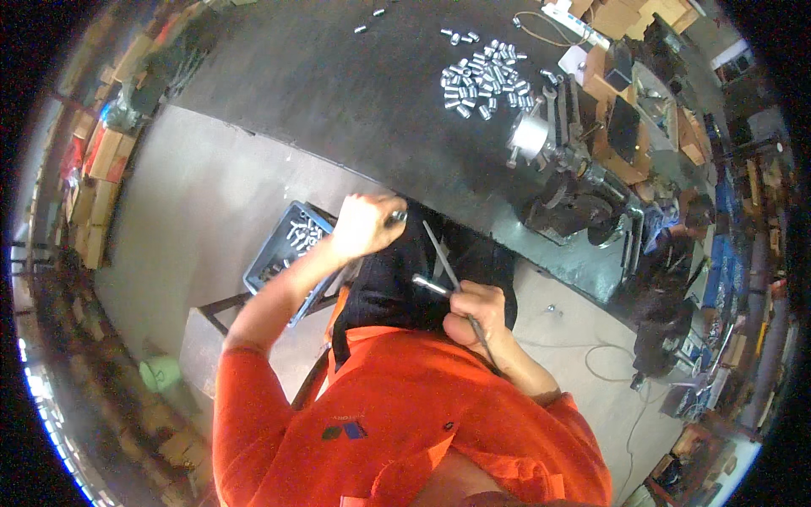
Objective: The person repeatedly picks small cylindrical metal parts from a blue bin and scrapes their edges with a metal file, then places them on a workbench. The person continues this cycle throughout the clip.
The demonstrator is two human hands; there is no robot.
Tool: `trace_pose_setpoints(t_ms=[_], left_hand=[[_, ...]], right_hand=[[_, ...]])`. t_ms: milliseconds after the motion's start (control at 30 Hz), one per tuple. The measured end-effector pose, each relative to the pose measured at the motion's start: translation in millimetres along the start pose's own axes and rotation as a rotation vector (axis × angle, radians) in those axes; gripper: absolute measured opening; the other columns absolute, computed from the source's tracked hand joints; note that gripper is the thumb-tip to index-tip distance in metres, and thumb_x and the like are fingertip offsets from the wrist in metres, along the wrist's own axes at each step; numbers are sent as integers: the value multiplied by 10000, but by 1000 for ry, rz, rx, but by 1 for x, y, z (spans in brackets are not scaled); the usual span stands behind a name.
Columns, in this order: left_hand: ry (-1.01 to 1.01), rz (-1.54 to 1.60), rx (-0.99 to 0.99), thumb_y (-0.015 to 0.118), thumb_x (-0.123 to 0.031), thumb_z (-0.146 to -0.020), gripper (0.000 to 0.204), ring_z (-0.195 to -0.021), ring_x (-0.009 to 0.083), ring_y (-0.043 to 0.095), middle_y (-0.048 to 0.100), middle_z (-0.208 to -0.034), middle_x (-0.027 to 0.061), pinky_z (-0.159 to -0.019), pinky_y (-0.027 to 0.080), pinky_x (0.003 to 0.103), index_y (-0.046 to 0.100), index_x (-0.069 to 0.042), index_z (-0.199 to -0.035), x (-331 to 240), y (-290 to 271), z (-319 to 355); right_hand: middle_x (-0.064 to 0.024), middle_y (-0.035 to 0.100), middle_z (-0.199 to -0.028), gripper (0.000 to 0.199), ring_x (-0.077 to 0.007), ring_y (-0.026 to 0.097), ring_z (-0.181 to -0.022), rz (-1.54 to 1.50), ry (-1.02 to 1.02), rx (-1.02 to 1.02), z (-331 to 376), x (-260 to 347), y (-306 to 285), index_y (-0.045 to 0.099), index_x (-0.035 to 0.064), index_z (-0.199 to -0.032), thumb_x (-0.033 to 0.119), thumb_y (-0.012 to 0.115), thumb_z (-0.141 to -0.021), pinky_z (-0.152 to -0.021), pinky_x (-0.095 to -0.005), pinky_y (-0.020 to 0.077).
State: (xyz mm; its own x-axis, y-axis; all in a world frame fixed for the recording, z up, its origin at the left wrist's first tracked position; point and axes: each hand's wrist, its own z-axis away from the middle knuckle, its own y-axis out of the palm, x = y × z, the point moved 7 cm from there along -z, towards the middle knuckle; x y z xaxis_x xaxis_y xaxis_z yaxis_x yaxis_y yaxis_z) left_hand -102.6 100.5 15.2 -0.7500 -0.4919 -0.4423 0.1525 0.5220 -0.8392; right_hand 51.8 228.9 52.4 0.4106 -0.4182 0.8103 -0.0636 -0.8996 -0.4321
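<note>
My left hand [365, 226] is closed around a small shiny metal cylinder [395, 217], just off the table's near edge and above my lap. My right hand [478, 314] is a fist around a long thin grey metal rod [439, 253], which slants up toward the table edge. From the same fist a shorter bright round-ended metal piece [430, 285] sticks out to the left. Whether it is joined to the rod I cannot tell. Beside my left forearm stands a blue crate [262, 245] with many small metal cylinders inside.
Across the dark table [321, 93] lies a pile of short metal cylinders [486, 80]. A bench vise [574, 198] sits at the right edge, with a wrench [552, 122] and cardboard boxes [621, 127] behind it. A cable [604, 346] runs over the floor at right.
</note>
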Motion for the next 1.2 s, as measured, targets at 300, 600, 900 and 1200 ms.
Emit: trace_pose_setpoints(t_ms=[300,600,900,1200], left_hand=[[-221,514,-68,648,-93,-786,400,-575,161,619,660,-780,126,-569,505,318,559,35,-1155,43,25,-189],[-389,481,-95,555,-73,-856,296,-612,126,618,683,-882,101,-583,510,259,577,48,-1125,85,-42,-60],[-963,223,173,631,-240,-799,251,-601,248,663,644,-667,167,-620,514,364,682,-14,-897,186,-3,184],[-1012,122,26,635,-292,-744,325,-810,348,661,666,-832,217,-759,514,396,673,-22,-921,218,74,189]], right_hand=[[-96,386,-537,218,-257,416,-455,-72,132,-34,13,-12,-3,398,55,-535,36,608,-591,-416,-379,290],[-57,339,-526,216,-196,362,-420,-60,158,-124,19,-25,-3,366,70,-520,25,573,-566,-406,-323,233],[-48,391,-534,343,-160,381,-467,-214,150,15,12,-30,16,397,34,-546,221,648,-687,-443,-293,248],[-40,348,-534,256,-156,358,-471,-188,194,-3,13,-30,15,379,38,-548,128,600,-642,-447,-297,245]])
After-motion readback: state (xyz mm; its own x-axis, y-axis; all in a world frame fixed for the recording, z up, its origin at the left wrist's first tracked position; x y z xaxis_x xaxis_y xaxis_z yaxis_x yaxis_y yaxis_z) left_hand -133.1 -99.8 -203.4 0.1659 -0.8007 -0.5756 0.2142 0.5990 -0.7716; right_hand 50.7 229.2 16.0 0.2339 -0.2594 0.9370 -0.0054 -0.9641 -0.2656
